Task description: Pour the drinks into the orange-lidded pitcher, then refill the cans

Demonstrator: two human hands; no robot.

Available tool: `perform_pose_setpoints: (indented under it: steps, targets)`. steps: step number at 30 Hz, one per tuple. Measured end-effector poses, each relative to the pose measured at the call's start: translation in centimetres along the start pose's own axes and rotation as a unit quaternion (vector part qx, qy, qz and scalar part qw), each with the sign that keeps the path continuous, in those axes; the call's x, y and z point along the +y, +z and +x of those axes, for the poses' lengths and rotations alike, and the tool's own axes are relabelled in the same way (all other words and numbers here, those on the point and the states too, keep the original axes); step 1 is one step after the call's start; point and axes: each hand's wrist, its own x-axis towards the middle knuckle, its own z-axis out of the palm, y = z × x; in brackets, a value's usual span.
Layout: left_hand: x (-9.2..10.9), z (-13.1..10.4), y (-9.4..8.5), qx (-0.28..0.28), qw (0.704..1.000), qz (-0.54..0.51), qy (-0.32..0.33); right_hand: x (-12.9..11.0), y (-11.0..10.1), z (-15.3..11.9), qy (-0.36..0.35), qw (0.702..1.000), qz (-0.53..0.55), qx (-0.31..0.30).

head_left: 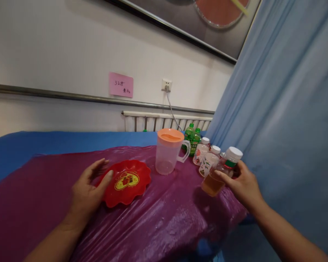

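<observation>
**Amber-drink bottle tilted in right hand**

Scene right, nearer than the plant-print bottles. Fingers and thumb grip its side; left hand open at red scalloped plate's left rim. Likely middling weight, smooth, thin walls that give; best held mid-body, lightly.

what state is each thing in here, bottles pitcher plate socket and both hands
amber bottle: white cap on, partly filled, tilted, held
green bottles: upright, capped
bottles with printed labels: upright, white caps on
pitcher: upright, orange lid on, no liquid visible
red plate: face up, print showing
wall socket: plug in
left grip: open, at the plate's edge
right grip: closed around the amber bottle
</observation>
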Motion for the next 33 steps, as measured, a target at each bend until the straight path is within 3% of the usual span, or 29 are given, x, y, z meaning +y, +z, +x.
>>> perform_pose_setpoints:
  steps: [6,15,17,19,22,23,25,26,28,31,33]
  targets:
    - [1.0,-0.3,0.2,0.0,0.999,0.049,0.005,4.7,0.7,1.3,0.078,0.992,-0.097,0.003]
    - [0.5,-0.4,-0.2,-0.01,0.998,0.059,0.015,6.1,2.6,1.8,0.083,0.979,-0.183,-0.025]
    - [0.3,-0.5,-0.2,-0.009,0.999,0.049,0.019,5.9,2.3,1.1,0.043,0.978,-0.203,-0.018]
    - [0.0,-0.7,-0.2,-0.002,0.999,0.034,0.028,5.2,2.1,-0.3,-0.024,0.976,-0.216,0.027]
    - [-0.3,-1.0,-0.2,0.01,0.999,0.013,0.05,2.8,3.0,-4.2,-0.154,0.967,-0.176,0.102]
    - [-0.4,-1.0,-0.2,0.016,0.998,0.008,0.056,1.7,3.7,-5.9,-0.21,0.965,-0.135,0.081]
    - [-0.2,-1.1,-0.3,0.031,0.997,-0.002,0.064,-1.1,5.7,-9.5,-0.302,0.951,-0.057,-0.042]
    - [-0.1,-1.1,-0.4,0.041,0.997,-0.008,0.068,-2.5,6.8,-11.3,-0.34,0.933,-0.029,-0.115]
    - [0.4,-1.1,-0.7,0.061,0.995,-0.019,0.072,-5.2,9.3,-14.1,-0.424,0.87,0.017,-0.251]
    - [1.2,-0.7,-1.3,0.091,0.993,-0.048,0.053,-7.7,12.1,-16.2,-0.444,0.799,0.031,-0.405]
    - [1.8,-0.1,-1.8,0.115,0.989,-0.087,0.023,-8.3,13.2,-16.5,-0.428,0.774,0.026,-0.466]
